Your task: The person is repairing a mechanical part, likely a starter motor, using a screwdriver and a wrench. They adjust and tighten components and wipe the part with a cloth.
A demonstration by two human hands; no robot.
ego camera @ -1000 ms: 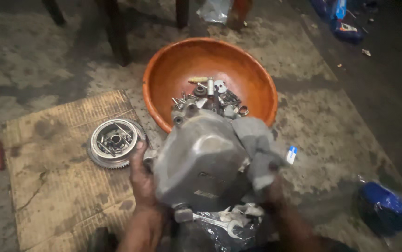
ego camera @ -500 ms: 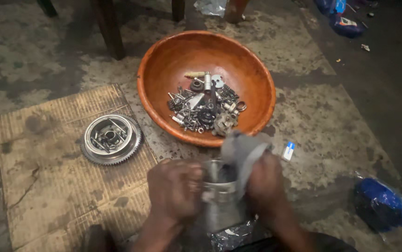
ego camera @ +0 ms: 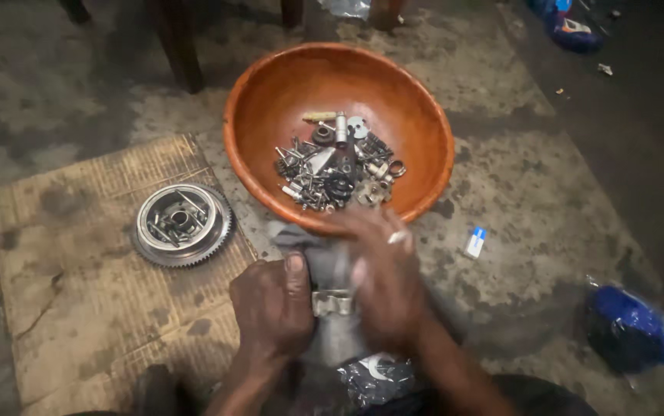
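The left hand [ego camera: 270,308] grips a metal part [ego camera: 333,302]; the blurred right hand [ego camera: 382,281] presses a grey rag [ego camera: 309,250] on it. The greasy part could slip loose.

Stained concrete floor [ego camera: 548,200]. Orange bowl [ego camera: 270,100] sits directly on it, holding loose metal parts. Left of the bowl, a worn cardboard sheet [ego camera: 77,308] lies flat with a toothed metal gear wheel [ego camera: 181,224] on it. Right of the bowl, a small white-blue box [ego camera: 475,242]; further right and nearer the camera, a blue plastic bag [ego camera: 628,330]. Behind the bowl, dark furniture legs [ego camera: 178,46].
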